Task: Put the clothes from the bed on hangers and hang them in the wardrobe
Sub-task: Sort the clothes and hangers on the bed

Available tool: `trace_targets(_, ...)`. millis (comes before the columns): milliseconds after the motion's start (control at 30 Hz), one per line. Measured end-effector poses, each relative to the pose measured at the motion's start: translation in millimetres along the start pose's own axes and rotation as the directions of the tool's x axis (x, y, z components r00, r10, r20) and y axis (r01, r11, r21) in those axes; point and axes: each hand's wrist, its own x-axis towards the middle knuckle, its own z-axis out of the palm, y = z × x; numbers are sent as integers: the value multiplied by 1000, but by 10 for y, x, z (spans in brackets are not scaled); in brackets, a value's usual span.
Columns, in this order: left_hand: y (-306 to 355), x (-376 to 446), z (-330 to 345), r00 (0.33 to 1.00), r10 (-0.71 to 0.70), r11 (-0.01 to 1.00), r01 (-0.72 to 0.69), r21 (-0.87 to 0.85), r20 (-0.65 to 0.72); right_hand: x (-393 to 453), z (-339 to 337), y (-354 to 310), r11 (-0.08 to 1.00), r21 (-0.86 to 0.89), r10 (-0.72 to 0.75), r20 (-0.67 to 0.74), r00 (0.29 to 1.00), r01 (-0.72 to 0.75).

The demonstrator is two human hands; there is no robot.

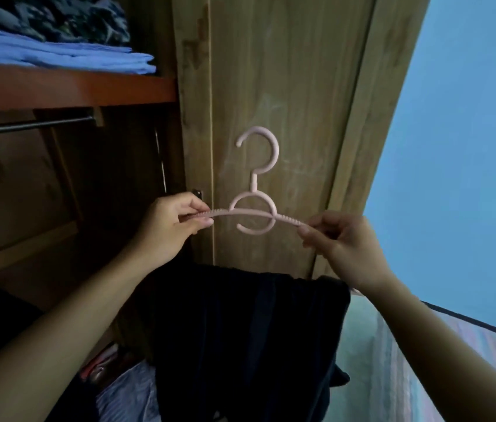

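Note:
A pale pink plastic hanger (255, 190) is held upright in front of the open wardrobe door (286, 86), hook at the top. My left hand (170, 223) pinches its left arm between thumb and fingers. My right hand (341, 242) pinches the tip of its right arm. A dark garment (240, 330) hangs draped below the hanger, across my forearms; how it is supported is hidden. The wardrobe's dark metal rail (27, 126) runs at the upper left, under a shelf.
The reddish shelf (73, 89) carries folded blue cloth (58, 53) and dark patterned clothes. Striped and pinkish fabrics (125, 388) lie low inside the wardrobe. A blue wall (468, 147) fills the right side, with a light patterned cloth surface (423, 360) below it.

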Motion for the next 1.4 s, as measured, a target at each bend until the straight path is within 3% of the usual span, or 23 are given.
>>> trace_targets(167,394,67,513,999,-14,986,22,-166,46,-294,-601,134,997,-36,65,-48,997,-67)
trace_targets(333,620,201,1025,982,5,971,40,-236,188,-589,-1061,218,980,-90,168,-129,977,-180)
trace_targets(600,912,377,1698,871,213,936,-51,-349,443,-1188,-1437,197,898,-255,234,-413,880,-359)
trace_targets(867,1165,287,2169,709,389,864,-58,-500,589,-1923,-1540,-121,784,-290,307,-587,749,-549)
trace_targets(1033,1375,-18,2373,578,471,842,-69,-535,666,-2413,-1492,-490,669,-316,430,-574,697,-673)
trace_targets(1400,1625,-682,2563,290,585,800,-51,-598,758,-3212,-1188,-1153,443,-278,547,-669,503,-852)
